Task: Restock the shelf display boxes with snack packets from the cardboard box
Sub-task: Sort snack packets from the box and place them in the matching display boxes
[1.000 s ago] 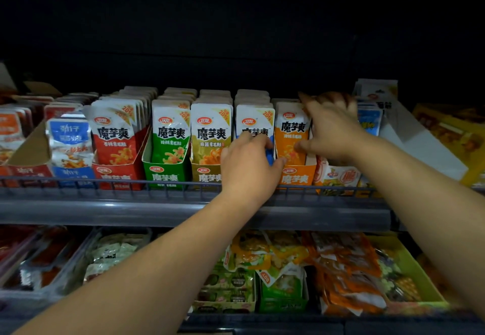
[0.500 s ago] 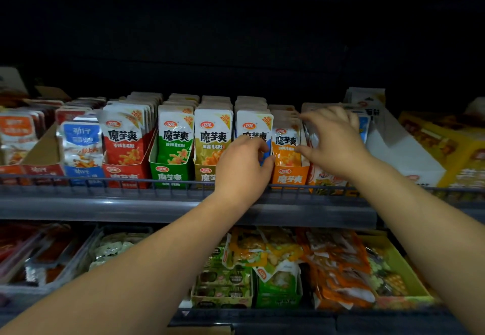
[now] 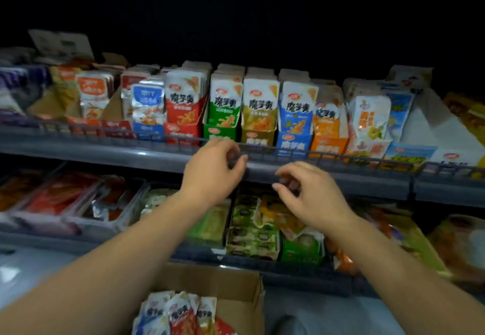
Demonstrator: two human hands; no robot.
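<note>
View: head camera
Left hand [image 3: 212, 169]: fingers loosely curled and holding nothing. The fingertips are at the dark wire rail [image 3: 341, 156] of the upper shelf; the blur hides whether they touch it.
Right hand [image 3: 312, 193]: just right of the left hand and slightly lower, apart from it. Its fingers are loosely curled and empty.
Display boxes: a row of red, green, olive, blue and orange cardboard display boxes [image 3: 294, 143] stands just above and behind both hands.
Shelf stock: upright white-topped foil snack packets [image 3: 259, 101] fill those boxes.
Cardboard box: a brown open cardboard box [image 3: 231, 282] sits below the hands, between the forearms.
Box contents: white-topped packets with blue and red lower halves [image 3: 181, 313] stand inside it.
Lower shelf: green and orange snack bags [image 3: 301, 250] lie behind the wrists.
</note>
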